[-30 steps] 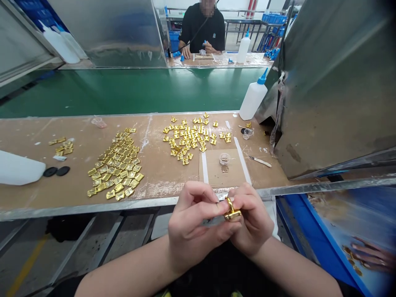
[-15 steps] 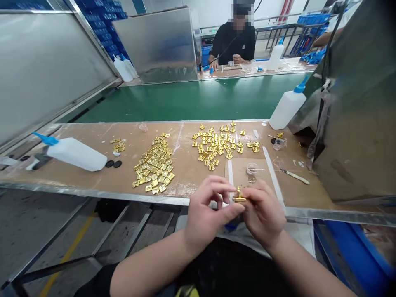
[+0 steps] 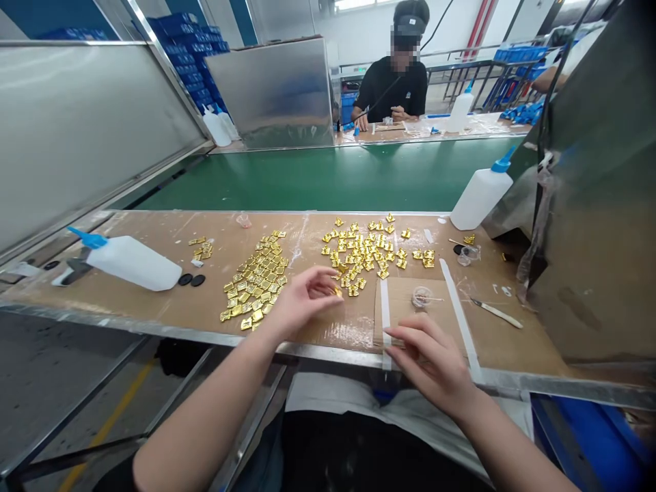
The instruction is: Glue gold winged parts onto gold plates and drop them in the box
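Note:
My left hand [image 3: 306,299] is between two groups of small gold metal pieces, its fingers curled round one gold piece [image 3: 337,292] that peeks out at the fingertips. To its left lies a flat spread of gold plates [image 3: 259,277]. Beyond its fingertips are many loose gold pieces [image 3: 361,249] with raised parts. My right hand [image 3: 433,359] hovers over the near edge of a cardboard sheet [image 3: 404,324], thumb and fingers apart with nothing between them. On that sheet sits a small clear round dish [image 3: 421,296] with a thin stick across it.
A white squeeze bottle [image 3: 136,263] lies at left beside black discs [image 3: 191,279]; another bottle [image 3: 482,198] leans at right. A white-handled knife [image 3: 497,314] rests near the metal panel [image 3: 589,205]. Behind the table runs a green belt [image 3: 328,178]; a person [image 3: 392,89] sits across it.
My hands have separated. The left hand has carried the gold piece left and forward to the tabletop; the right hand has let go and opened. The camera view has tilted up slightly.

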Tool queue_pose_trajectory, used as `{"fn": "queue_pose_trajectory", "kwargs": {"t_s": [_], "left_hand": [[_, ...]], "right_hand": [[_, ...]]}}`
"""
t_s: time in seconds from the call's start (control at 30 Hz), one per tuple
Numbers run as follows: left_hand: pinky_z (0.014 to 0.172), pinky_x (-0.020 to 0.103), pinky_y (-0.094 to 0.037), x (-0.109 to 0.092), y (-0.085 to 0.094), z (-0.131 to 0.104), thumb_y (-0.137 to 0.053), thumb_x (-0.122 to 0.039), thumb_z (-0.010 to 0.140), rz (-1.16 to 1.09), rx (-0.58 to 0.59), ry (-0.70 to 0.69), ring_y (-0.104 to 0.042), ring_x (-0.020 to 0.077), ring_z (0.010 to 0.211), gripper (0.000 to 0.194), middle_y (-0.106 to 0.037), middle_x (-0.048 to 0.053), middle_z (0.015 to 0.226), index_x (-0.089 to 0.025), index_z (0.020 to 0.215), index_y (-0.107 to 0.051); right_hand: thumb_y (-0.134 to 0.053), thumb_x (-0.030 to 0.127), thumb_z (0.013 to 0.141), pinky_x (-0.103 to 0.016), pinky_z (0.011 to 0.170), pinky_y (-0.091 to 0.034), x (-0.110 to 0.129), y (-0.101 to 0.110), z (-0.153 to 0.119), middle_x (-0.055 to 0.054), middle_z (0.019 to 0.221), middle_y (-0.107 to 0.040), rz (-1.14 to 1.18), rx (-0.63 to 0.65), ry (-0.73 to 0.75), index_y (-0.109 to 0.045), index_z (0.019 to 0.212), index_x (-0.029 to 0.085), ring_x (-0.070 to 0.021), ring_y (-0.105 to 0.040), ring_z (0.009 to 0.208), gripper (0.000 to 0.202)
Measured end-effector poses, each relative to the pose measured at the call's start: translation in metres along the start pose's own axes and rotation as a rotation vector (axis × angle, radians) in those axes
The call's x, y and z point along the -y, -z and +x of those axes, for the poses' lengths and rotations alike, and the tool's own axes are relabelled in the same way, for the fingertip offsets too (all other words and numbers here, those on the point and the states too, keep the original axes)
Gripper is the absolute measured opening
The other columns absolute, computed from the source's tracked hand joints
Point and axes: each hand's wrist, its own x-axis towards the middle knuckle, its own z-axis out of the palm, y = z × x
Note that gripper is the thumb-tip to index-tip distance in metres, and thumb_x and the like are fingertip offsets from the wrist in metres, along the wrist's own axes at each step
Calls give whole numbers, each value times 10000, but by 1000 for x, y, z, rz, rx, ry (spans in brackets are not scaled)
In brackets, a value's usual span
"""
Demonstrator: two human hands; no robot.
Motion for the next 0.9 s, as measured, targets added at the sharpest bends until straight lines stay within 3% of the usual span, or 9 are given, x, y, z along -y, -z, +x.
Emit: {"fn": "queue_pose_trajectory", "kwargs": {"t_s": [0.1,0.27,0.37,0.43,0.53,0.67,0.9], "left_hand": [[989,457,-541,24,23,35,-823,-318,871,240,-124,6,-702,274,1039,401,-749,92,1117,-227,1238,-691],[1015,370,-521,35,52,73,-887,-317,819,392,-28,-31,-697,242,1090,513,-765,37,1138,-266,1292,-697],[1032,375,-517,35,92,99,-816,-359,908,502,-71,22,-665,248,1170,475,-734,76,1256,-227,1341,-672],[1069,455,-503,40,123,120,-788,-314,935,603,-123,115,-647,286,1197,355,-712,126,1272,-152,1239,-706],[1024,513,-544,56,157,148,-778,-325,959,712,-106,252,-674,282,1134,245,-714,102,1202,-139,1106,-719],[939,452,-587,71,168,162,-750,-360,989,765,-68,325,-709,235,1000,224,-737,67,1061,-138,1011,-719],[778,346,-494,66,159,151,-863,-262,827,757,-163,262,-655,217,777,188,-710,26,795,-161,806,-705]], "right_hand": [[-661,85,973,-241,544,-528,-7,18,-20,-79,1017,-658,-57,-69,-89,-687,1213,206,-132,-632,682,271],[-677,260,994,-271,558,-521,-22,52,-43,-68,996,-663,-242,-184,-281,-717,1136,242,-160,-646,696,148],[-653,430,999,-326,616,-512,-32,70,-43,-75,966,-690,-369,-245,-443,-720,1039,242,-214,-660,753,203],[-596,529,1007,-348,632,-497,-42,79,-36,-65,899,-701,-418,-200,-533,-700,954,244,-236,-662,745,308],[-497,620,1016,-343,605,-467,-60,85,-21,-47,811,-699,-448,-6,-619,-649,844,251,-250,-664,715,435],[-429,651,1032,-322,576,-417,-73,76,-7,-33,705,-642,-451,165,-640,-543,719,244,-236,-634,654,526],[-424,535,1088,-299,597,-315,-66,61,3,-6,677,-568,-541,230,-479,-474,709,221,-173,-559,616,495]]}}
